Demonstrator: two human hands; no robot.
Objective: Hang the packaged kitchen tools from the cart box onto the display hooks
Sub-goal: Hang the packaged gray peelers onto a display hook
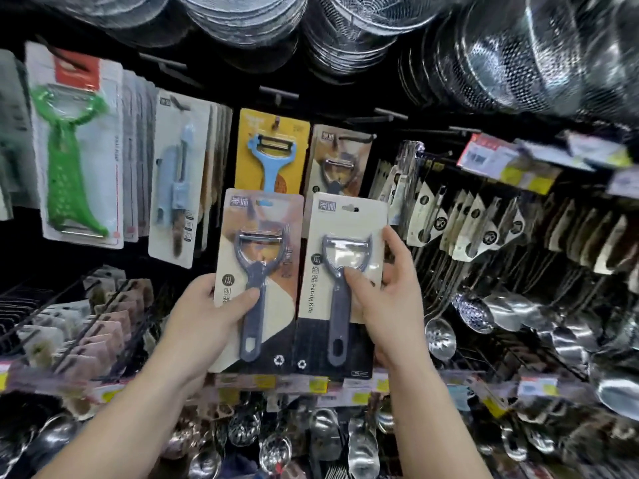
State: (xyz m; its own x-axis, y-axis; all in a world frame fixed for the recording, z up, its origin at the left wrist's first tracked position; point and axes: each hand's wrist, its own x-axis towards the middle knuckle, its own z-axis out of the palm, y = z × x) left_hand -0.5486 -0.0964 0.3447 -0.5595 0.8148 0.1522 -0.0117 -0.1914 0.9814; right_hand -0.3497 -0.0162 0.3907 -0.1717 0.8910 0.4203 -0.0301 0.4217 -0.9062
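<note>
Grey peelers on cards, one gripped in each hand: left hand (211,305) pinching the left card (259,271), right hand (383,292) pinching the right card (342,271), both upright, hang-holes topmost, sitting just below the matching hook (359,137), right one nearer

Wire strainers (363,32) hang overhead, steel ladles (441,337) (some perforated) lower right.

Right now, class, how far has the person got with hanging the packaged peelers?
Done: one matching grey peeler pack already hangs on a hook. In hand: the left hand grips one peeler card and the right hand grips another, both below the hooks. Left: hanging both cards. The cart box is out of view.
</note>
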